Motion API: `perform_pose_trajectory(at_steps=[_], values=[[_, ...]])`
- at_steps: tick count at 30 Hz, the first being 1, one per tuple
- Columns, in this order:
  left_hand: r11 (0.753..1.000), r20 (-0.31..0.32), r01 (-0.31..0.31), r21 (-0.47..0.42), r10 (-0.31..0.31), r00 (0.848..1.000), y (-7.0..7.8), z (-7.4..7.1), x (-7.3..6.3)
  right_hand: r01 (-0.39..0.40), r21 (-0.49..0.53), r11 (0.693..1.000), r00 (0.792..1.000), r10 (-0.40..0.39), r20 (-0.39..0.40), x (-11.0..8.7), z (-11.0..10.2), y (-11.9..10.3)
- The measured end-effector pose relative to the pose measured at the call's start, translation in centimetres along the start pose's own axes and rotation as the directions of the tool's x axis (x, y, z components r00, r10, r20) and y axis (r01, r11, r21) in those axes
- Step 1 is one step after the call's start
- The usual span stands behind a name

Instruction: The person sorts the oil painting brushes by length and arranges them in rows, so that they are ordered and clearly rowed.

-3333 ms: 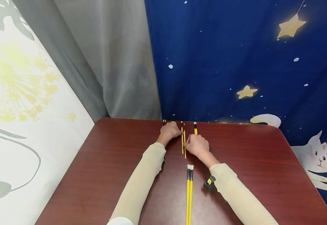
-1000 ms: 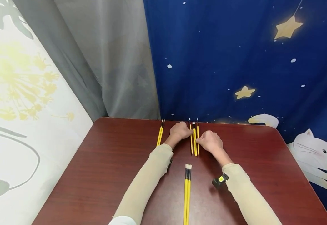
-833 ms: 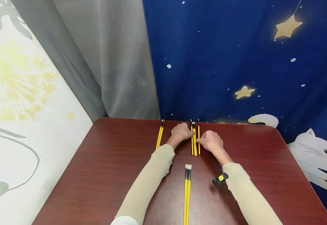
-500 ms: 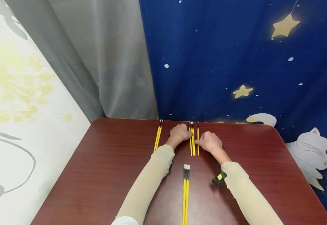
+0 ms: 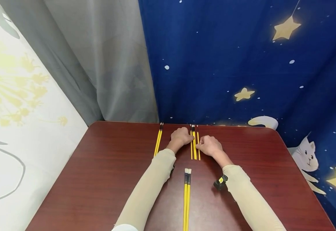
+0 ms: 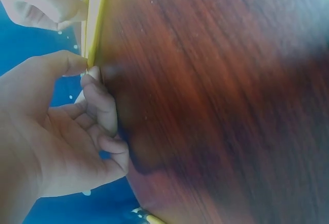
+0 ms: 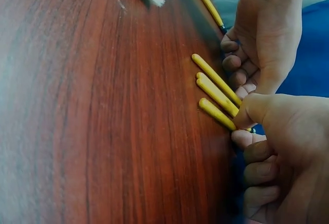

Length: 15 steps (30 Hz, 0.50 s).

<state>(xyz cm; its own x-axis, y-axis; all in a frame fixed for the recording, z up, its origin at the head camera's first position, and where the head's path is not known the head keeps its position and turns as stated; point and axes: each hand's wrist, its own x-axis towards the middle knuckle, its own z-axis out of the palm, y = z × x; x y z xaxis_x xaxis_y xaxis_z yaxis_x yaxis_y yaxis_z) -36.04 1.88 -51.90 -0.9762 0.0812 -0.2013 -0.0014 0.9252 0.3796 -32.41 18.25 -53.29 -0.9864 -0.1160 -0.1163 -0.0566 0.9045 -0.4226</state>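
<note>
Near the table's far edge, my left hand (image 5: 181, 138) pinches a thin yellow paintbrush (image 5: 191, 149) between thumb and forefinger, as the left wrist view shows. My right hand (image 5: 210, 146) pinches another thin yellow paintbrush (image 5: 199, 152) on the right. Between these two lies a pair of yellow paintbrushes (image 5: 195, 150), side by side with bristles toward the far edge. In the right wrist view the handle ends line up: the right-hand brush (image 7: 217, 114), the middle pair (image 7: 218, 96), then the left-hand brush (image 7: 216, 78). Fingers hide the upper parts of the handles there.
Another pair of paintbrushes (image 5: 158, 141) lies left of my left hand, partly behind the sleeve. Two larger paintbrushes (image 5: 186, 199) with pale, wide bristles lie nearer me on the reddish-brown table (image 5: 107, 179). A blue curtain (image 5: 208, 64) hangs behind the far edge.
Earlier both thin brushes were left of the middle pair; the right hand's brush is now on its right, and the left hand's brush has moved close to its left. The view has turned slightly right.
</note>
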Motion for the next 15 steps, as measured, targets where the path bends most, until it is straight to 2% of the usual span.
perform_pose_trajectory(at_steps=[6,13,15], values=[[1.000,-0.020,0.005,-0.005,-0.005,1.000,0.2,-0.3,-0.4,0.024,-0.007,1.000,1.000,-0.024,-0.014,-0.1,-0.1,-0.2],[0.999,0.044,0.044,-0.008,-0.044,0.998,0.1,0.4,1.0,0.053,0.014,0.998,0.997,-0.053,-0.058,-0.4,0.4,0.2],[0.999,0.038,0.044,-0.012,-0.043,0.998,0.0,0.5,1.0,0.057,0.015,0.998,0.996,-0.056,-0.064,-0.5,0.4,0.3]])
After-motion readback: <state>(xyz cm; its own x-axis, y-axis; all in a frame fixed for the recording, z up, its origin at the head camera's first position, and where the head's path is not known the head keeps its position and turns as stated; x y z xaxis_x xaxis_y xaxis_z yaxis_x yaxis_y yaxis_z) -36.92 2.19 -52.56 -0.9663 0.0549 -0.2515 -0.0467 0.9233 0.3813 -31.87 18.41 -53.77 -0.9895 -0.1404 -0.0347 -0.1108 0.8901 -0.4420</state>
